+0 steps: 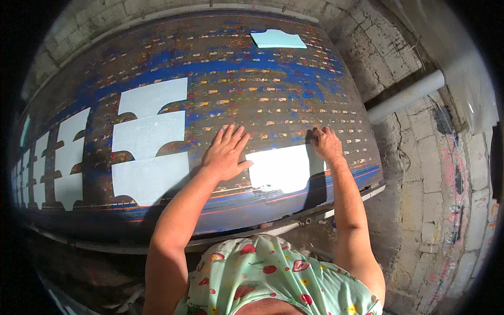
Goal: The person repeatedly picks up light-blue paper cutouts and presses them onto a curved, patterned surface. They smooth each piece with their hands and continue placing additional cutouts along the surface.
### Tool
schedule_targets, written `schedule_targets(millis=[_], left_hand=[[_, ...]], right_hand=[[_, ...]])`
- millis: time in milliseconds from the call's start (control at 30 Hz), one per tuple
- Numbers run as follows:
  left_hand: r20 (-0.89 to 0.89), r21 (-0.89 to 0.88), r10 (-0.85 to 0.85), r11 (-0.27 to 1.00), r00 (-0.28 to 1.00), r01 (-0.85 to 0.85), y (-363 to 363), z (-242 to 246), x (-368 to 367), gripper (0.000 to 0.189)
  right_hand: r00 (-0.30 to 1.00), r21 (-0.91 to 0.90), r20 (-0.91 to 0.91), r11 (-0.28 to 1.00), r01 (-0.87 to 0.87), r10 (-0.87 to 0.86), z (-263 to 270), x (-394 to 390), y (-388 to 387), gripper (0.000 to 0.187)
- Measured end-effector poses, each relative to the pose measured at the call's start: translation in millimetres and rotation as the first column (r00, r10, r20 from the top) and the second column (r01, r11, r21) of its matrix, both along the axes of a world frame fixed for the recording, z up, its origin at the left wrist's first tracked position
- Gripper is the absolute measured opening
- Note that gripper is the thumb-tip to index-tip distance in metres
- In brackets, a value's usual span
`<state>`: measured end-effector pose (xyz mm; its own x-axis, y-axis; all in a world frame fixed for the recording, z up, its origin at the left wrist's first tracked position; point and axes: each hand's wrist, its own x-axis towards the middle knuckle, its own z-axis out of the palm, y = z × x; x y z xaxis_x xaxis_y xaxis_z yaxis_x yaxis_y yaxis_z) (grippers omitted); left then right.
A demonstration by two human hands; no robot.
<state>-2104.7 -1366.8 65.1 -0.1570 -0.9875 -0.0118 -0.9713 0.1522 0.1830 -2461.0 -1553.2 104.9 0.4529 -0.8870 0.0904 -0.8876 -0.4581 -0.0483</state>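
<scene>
Pale cut fabric pieces with curved notches lie on a long, paint-stained table [220,114]. One brightly lit piece [279,167] is in front of me. My left hand [226,153] rests flat on the table at that piece's left side, fingers spread, thumb at its edge. At its upper right corner is my right hand [325,143], fingers bent downward; whether they pinch the fabric cannot be told. To the left, three pieces form a column, among them a lower one [151,177] and an upper one [155,96].
Further columns of cut pieces [71,169] run along the table to the left. A folded light-green fabric stack [278,39] lies near the far edge. A pale pipe [409,94] meets the table's right side, beside a block wall [425,157]. A metal rail [291,227] follows the near edge.
</scene>
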Motion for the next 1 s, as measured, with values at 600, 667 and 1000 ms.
schedule_targets(millis=[600, 667, 1000], left_hand=[[-0.300, -0.107, 0.156, 0.975, 0.941, -0.196, 10.1, 45.5, -170.8, 0.014], [-0.497, 0.057, 0.191, 0.980, 0.846, -0.188, 1.1, 50.8, -204.7, 0.016], [-0.775, 0.154, 0.120, 0.988, 0.620, 0.001, -87.5, 50.7, -354.2, 0.054]], right_hand=[[0.664, 0.387, 0.712, 0.661, -0.643, 0.229, 31.0, -172.9, 78.7, 0.019], [0.679, 0.591, 0.728, 0.588, -0.553, -0.093, 32.8, -219.4, 75.3, 0.021], [0.474, 0.241, 0.806, 0.928, 0.284, -0.354, 28.2, -381.5, -2.7, 0.043]])
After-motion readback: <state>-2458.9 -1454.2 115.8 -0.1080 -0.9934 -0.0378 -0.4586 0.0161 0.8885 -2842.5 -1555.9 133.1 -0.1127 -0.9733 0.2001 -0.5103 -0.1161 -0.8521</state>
